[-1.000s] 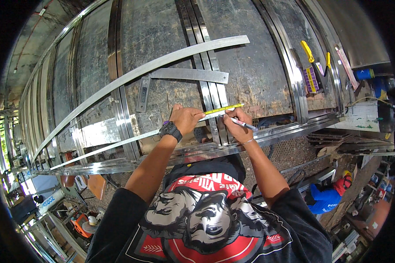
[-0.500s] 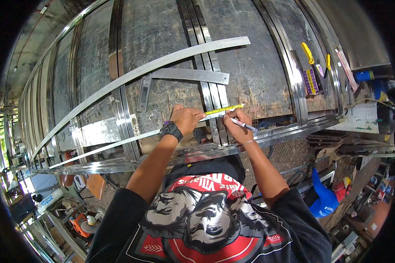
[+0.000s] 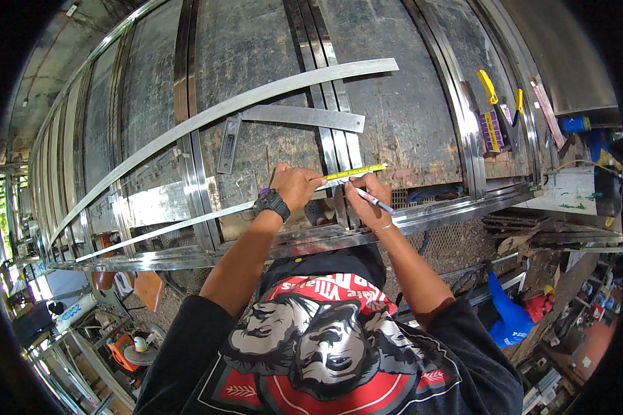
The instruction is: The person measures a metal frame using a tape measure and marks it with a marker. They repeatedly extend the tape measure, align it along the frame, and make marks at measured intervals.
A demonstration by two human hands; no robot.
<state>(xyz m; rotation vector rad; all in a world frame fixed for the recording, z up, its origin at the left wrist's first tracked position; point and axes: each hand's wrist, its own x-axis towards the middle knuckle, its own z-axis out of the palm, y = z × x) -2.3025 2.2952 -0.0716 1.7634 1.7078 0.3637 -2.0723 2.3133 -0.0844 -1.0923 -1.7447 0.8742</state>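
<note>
My left hand [image 3: 295,188], with a black watch at its wrist, pinches the yellow tape measure [image 3: 356,172], whose blade lies out to the right. Under the blade runs a long narrow metal strip [image 3: 166,233], slanting down to the left. My right hand [image 3: 369,204] is closed round a marker pen [image 3: 375,201], its writing end by the strip's right end beside the tape. The tip itself is hidden by my fingers. Both hands are over paired shiny metal tubes [image 3: 339,149]. Just beyond them lies a try square [image 3: 304,116].
A long flat metal bar [image 3: 208,115] crosses the frame of shiny tubes, above a worn dark board [image 3: 394,104]. Yellow-handled cutting tools [image 3: 488,86] and a purple-and-yellow box [image 3: 491,131] lie at the right. A front rail [image 3: 422,218] runs between my body and the work.
My right hand has shifted slightly left along the tape, and the pen's rear end has swung lower and left. My left hand stays on the tape.
</note>
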